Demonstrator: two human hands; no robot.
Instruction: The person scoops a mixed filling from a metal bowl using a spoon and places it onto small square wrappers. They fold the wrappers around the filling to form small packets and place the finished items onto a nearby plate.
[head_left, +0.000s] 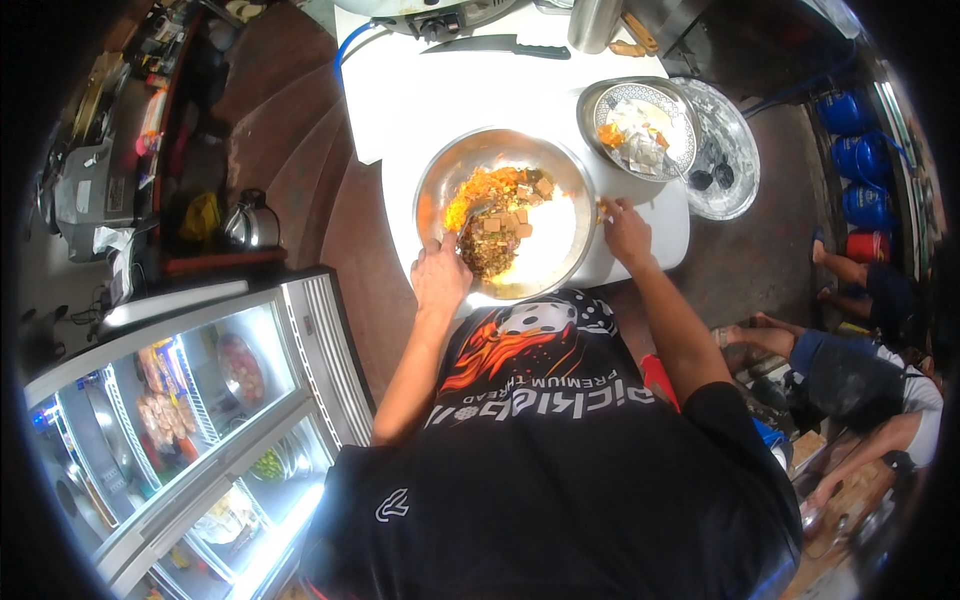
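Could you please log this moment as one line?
left hand: at metal bowl, near-left rim; right hand: at right rim; contents: brown cubes, orange bits; beyond: knife

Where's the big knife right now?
At the head view's top, the knife lies on the white tabletop, beyond the large mixing bowl, just left of the tall metal container.

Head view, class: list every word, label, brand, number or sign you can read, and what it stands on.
Black shirt: large white lettering, upside down, legible but not copied; small white emblem.
Blue containers: pale marks, too small to read.
Packages in fridge: markings too blurred.
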